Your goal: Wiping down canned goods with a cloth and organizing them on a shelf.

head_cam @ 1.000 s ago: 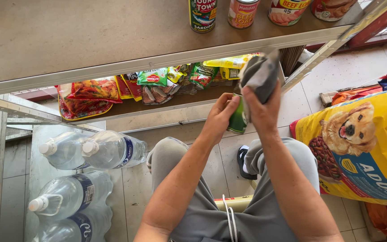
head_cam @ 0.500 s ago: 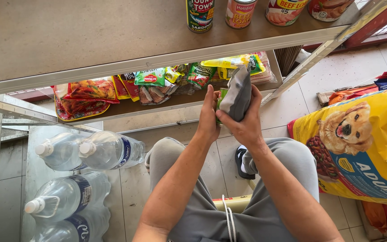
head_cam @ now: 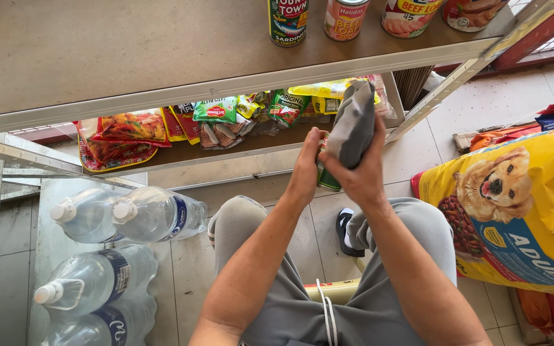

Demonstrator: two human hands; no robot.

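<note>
My right hand [head_cam: 361,172] grips a grey pouch [head_cam: 352,123] held upright in front of the lower shelf [head_cam: 238,161]. My left hand [head_cam: 307,168] is closed on a green packet [head_cam: 326,178], mostly hidden behind both hands and just below the grey pouch. The two hands touch each other above my knees in grey trousers. On the lower shelf lie several coloured snack and sachet packets [head_cam: 216,116].
The upper shelf board [head_cam: 129,57] carries several tins [head_cam: 288,20] at its far edge. Large water bottles [head_cam: 129,214] lie on the tiled floor at left. A yellow dog-food sack [head_cam: 514,211] stands at right. A metal shelf post [head_cam: 447,90] slants beside the pouch.
The grey pouch and both hands moved left and down, closer to the lower shelf's front edge, and the pouch turned more upright. My left hand came in against the right.
</note>
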